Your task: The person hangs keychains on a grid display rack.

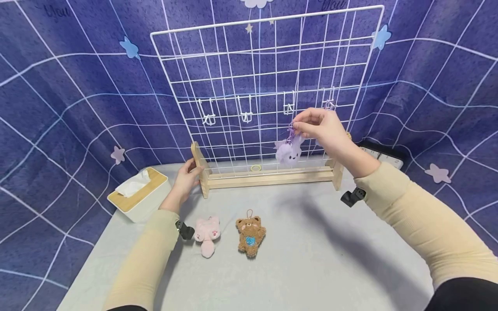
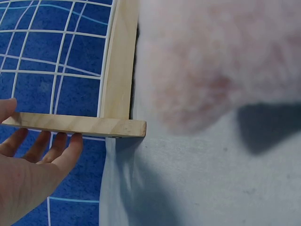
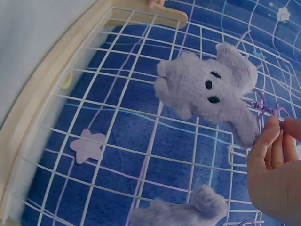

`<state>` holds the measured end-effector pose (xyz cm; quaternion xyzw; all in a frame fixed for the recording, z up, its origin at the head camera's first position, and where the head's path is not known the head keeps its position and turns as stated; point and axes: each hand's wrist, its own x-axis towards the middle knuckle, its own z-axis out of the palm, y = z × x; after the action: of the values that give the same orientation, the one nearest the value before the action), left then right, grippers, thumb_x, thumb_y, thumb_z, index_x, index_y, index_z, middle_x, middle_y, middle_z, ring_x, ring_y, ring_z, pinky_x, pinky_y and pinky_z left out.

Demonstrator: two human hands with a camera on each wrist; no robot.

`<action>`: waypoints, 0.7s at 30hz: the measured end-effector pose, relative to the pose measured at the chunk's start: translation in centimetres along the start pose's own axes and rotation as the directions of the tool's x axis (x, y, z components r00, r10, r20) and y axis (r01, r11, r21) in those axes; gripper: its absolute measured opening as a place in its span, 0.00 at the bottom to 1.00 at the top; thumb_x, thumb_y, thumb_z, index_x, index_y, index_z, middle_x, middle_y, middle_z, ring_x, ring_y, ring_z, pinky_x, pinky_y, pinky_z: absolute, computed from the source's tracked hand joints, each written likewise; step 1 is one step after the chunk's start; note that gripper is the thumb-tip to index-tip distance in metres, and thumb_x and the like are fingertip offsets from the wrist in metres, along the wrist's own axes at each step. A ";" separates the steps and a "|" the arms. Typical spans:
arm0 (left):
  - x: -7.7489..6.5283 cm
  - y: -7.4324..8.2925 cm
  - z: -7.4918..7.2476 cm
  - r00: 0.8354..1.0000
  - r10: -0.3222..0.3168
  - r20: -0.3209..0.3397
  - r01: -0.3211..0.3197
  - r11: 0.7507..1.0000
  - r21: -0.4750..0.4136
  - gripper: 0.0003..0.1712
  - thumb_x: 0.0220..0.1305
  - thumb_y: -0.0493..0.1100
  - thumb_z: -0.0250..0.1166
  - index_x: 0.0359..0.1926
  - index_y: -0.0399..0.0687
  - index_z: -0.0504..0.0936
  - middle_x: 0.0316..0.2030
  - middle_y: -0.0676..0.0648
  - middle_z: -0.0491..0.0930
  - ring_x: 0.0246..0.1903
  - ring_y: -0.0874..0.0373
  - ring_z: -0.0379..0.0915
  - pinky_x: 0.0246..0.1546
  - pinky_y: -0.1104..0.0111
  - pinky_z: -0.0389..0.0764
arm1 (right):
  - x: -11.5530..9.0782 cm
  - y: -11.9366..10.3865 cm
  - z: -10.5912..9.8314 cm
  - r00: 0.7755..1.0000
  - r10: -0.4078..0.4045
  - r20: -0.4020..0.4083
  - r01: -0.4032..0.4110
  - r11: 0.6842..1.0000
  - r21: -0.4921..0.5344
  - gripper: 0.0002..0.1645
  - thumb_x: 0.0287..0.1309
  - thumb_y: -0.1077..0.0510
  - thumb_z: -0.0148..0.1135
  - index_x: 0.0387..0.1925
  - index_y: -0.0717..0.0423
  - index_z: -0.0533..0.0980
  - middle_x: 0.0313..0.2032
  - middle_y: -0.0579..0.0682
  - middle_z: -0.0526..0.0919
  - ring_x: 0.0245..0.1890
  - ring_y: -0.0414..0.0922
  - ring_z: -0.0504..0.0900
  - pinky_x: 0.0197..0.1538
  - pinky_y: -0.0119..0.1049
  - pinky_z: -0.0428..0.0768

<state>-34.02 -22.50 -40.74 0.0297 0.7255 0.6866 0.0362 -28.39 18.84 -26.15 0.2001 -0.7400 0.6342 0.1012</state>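
My right hand (image 1: 324, 129) pinches the purple clasp (image 3: 265, 109) of a lavender plush bunny (image 1: 288, 154), which dangles in front of the white wire grid (image 1: 268, 69). Just above it, a white hook (image 1: 288, 109) hangs on the grid. In the right wrist view, a second lavender plush (image 3: 181, 214) shows at the bottom edge; my right arm mostly hides it in the head view. With thumb on one side and fingers on the other, my left hand (image 1: 186, 179) holds the wooden side foot (image 2: 80, 124) of the grid's stand.
A pink plush (image 1: 208, 233) and a brown bear plush (image 1: 250, 236) lie on the table (image 1: 303, 268). Two more hooks hang left on the grid. A tissue box (image 1: 144, 190) stands at left, a black-edged clock (image 1: 383, 155) at right. Behind is a blue curtain (image 1: 89, 77).
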 end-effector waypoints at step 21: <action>0.2 -0.2 -0.1 1.000 0.005 0.002 -0.005 0.999 -0.036 0.36 0.77 0.35 0.55 0.79 0.34 0.52 0.74 0.30 0.55 0.72 0.35 0.53 0.69 0.40 0.62 | 2.0 -0.5 0.4 0.986 0.020 -0.167 0.009 0.985 0.172 0.07 0.62 0.72 0.66 0.31 0.60 0.85 0.30 0.54 0.87 0.29 0.41 0.84 0.33 0.28 0.85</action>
<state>-34.25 -22.54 -40.98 0.0316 0.7130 0.6996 0.0355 -29.88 18.01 -24.96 0.1518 -0.6717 0.7107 0.1436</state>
